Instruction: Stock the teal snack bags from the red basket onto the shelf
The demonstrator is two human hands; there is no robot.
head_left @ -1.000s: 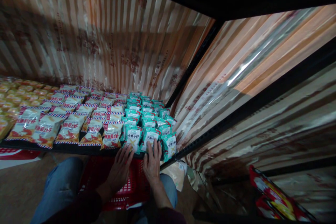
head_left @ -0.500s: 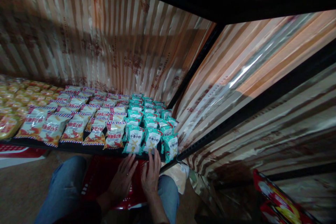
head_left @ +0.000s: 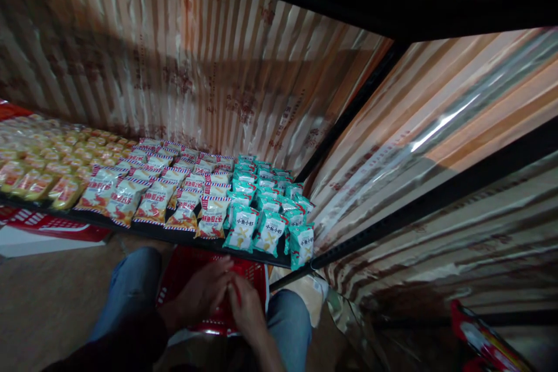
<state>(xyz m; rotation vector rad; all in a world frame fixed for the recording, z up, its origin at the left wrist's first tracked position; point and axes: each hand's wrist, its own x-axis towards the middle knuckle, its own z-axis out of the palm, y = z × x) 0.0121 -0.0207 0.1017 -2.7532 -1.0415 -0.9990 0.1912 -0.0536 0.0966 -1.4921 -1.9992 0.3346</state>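
My left hand [head_left: 201, 292] is over a red plastic basket [head_left: 176, 267] between my knees, its fingers outstretched and blurred. Close against its fingertips is my right hand [head_left: 249, 309], also smeared, with its fingers loosely apart. I see nothing held in either hand. Just beyond them, teal snack packets [head_left: 270, 231] stand in rows at the right end of a black shelf [head_left: 172, 235]. White and orange snack packets [head_left: 212, 216] with striped edges fill the rows to their left. The basket's inside is partly hidden by the hands.
Yellow wrapped snacks [head_left: 65, 190] cover the shelf's left part. A black metal post [head_left: 349, 113] and a slanting rail [head_left: 392, 221] bound the right corner. Striped sheeting [head_left: 209, 70] lines the back. Another red basket [head_left: 47, 225] is below the shelf at left, and red packaging [head_left: 483, 337] lies lower right.
Both hands have drawn back from the front teal packets and come together above the basket. The view has shifted, so the shelf appears further right. The packets keep their arrangement.
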